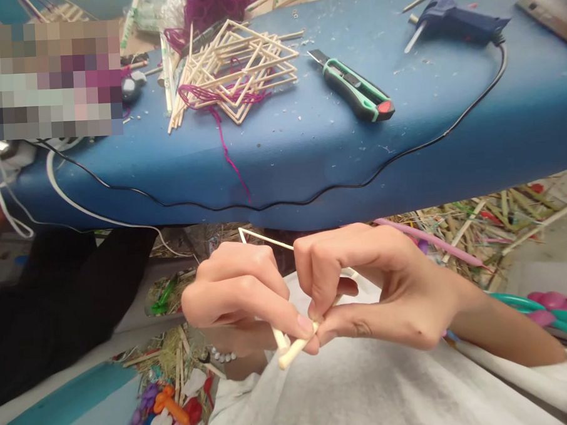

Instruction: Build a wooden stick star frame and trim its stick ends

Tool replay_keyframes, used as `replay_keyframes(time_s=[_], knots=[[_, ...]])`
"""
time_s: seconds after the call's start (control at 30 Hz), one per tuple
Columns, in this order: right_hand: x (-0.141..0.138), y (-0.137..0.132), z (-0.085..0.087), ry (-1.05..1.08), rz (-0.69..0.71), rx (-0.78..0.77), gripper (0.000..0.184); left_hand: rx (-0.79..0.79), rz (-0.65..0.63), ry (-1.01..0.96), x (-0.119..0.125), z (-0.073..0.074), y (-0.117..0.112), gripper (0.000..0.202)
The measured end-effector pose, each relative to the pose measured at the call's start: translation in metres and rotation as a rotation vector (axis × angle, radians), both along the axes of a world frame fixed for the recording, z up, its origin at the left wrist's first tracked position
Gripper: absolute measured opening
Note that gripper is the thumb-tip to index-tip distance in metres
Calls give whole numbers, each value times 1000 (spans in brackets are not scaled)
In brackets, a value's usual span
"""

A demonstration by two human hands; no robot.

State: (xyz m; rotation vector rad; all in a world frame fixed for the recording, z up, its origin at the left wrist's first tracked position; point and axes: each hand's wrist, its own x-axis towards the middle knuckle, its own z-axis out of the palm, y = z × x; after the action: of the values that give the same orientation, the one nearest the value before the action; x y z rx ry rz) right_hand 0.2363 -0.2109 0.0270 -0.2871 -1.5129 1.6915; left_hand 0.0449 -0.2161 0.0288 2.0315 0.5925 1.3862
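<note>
My left hand [235,296] and my right hand [375,283] meet in front of my white shirt [366,384]. Their fingertips pinch a joint of a thin pale wooden stick frame [266,238]. Two stick ends [289,351] poke out below my fingers, and much of the frame is hidden behind my hands. A beaded bracelet [222,354] circles my left wrist. Neither hand touches the blue table [286,175] above them. On it lie a larger stick lattice [235,70] tangled with magenta yarn, a green-and-black utility knife [353,87] and a blue hot glue gun [453,17].
A black cord [311,195] droops along the blue table's edge. A person's black sleeve [57,310] fills the left side. Straw and stick scraps [481,222] lie beyond my right hand, with a pink rod [430,243] and colourful balloons [160,409] nearby.
</note>
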Motion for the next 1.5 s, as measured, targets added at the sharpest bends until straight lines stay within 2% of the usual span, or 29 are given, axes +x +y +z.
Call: replay_keyframes(time_s=[0.1, 0.33, 0.53, 0.73, 0.83, 0.9, 0.97, 1.03, 1.1, 1.27, 1.37, 1.5], knots=[[0, -2, -2, 4, -17, 14, 28, 33, -109, -126, 2, 2, 0, 28], [3, -5, 1, -13, -64, 85, 27, -8, 26, -14, 4, 4, -8, 25], [13, -5, 7, -193, -96, 245, 23, 19, 61, -6, 4, 1, -11, 23], [11, -11, 1, -194, -213, 257, 18, 44, 73, 5, 6, 5, -8, 22], [11, -8, 2, -126, -142, 139, 17, 89, 40, -100, 12, 4, -5, 29], [12, -4, 6, -165, -41, 47, 14, 87, 15, -169, 16, 1, -3, 30], [14, 0, 10, -253, 35, 38, 8, 37, 5, -192, 18, -3, -4, 28], [14, 4, 13, -275, 31, 125, 8, -12, -12, -190, 18, -7, -5, 29], [14, 6, 15, -256, -10, 239, 16, -39, -6, -184, 16, -12, -6, 30], [16, 6, 13, -305, -106, 410, 27, -44, 80, -134, 15, -20, -9, 28], [19, 3, 12, -349, -167, 484, 26, -27, 156, -109, 18, -17, -12, 28], [24, -2, 13, -404, -226, 574, 20, -25, 174, -108, 21, -7, -13, 24]])
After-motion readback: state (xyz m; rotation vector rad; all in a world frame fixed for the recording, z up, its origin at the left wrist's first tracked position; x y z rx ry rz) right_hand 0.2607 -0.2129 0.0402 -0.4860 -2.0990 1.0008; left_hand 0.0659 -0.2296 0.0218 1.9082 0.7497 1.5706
